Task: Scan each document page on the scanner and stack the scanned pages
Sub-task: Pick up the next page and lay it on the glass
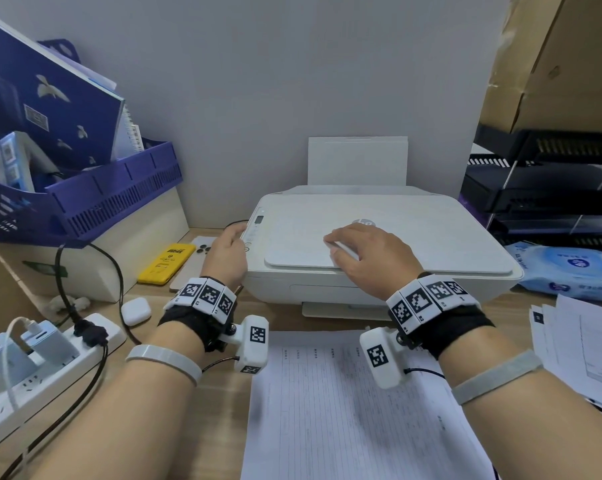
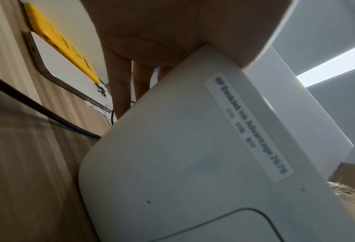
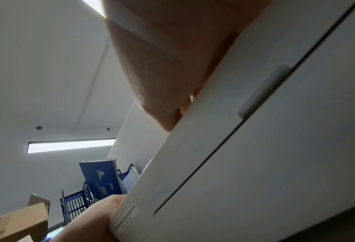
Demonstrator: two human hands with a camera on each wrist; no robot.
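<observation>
The white scanner (image 1: 413, 230) stands at the back of the desk with its lid down. My right hand (image 1: 353, 251) lies on the front of the lid, fingers spread and pressing on it. My left hand (image 1: 231, 245) rests against the scanner's front left corner by the control panel (image 1: 254, 230); in the left wrist view its fingers (image 2: 120, 85) hang straight down the scanner's (image 2: 193, 155) side. A printed page (image 1: 344, 410) lies flat on the desk in front of the scanner. More pages (image 1: 583, 344) are piled loosely at the right. The right wrist view shows the scanner front (image 3: 255, 147) under my palm (image 3: 168, 65).
Left of the scanner lie a yellow card (image 1: 166, 259) on a phone (image 1: 192, 265), an earbud case (image 1: 136, 310) and a power strip (image 1: 43, 362) with cables. A blue file basket (image 1: 84, 199) stands at the back left, black trays (image 1: 549, 188) and a wipes pack (image 1: 569, 271) at the right.
</observation>
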